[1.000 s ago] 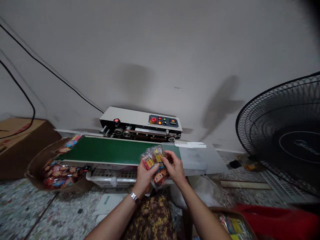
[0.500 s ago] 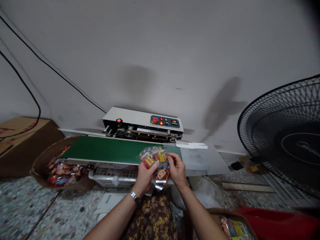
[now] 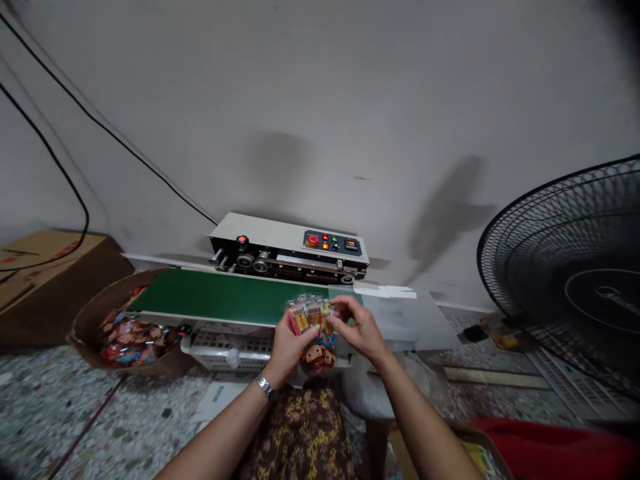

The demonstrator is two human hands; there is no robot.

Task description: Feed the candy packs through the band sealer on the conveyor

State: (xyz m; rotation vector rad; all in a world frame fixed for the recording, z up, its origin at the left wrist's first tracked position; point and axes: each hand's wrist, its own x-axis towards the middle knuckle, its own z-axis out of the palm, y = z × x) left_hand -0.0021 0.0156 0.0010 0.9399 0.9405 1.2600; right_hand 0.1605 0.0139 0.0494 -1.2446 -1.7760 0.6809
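Both of my hands hold one clear plastic packet filled with colourful printed items, at the near edge of the green conveyor belt. My left hand grips its left side, with a metal watch on that wrist. My right hand pinches its upper right corner. Behind the belt stands the grey band sealer machine, its red button and small lights showing. The packet's lower part, printed with a cartoon face, hangs between my hands.
A brown container with several similar packets sits under the belt's left end. A cardboard box is at far left, a black fan at right. A grey feed plate adjoins the belt. Red fabric lies bottom right.
The packet has been gathered narrower and more upright between my hands, and my right hand has shifted up to its top corner. The view has drifted slightly.
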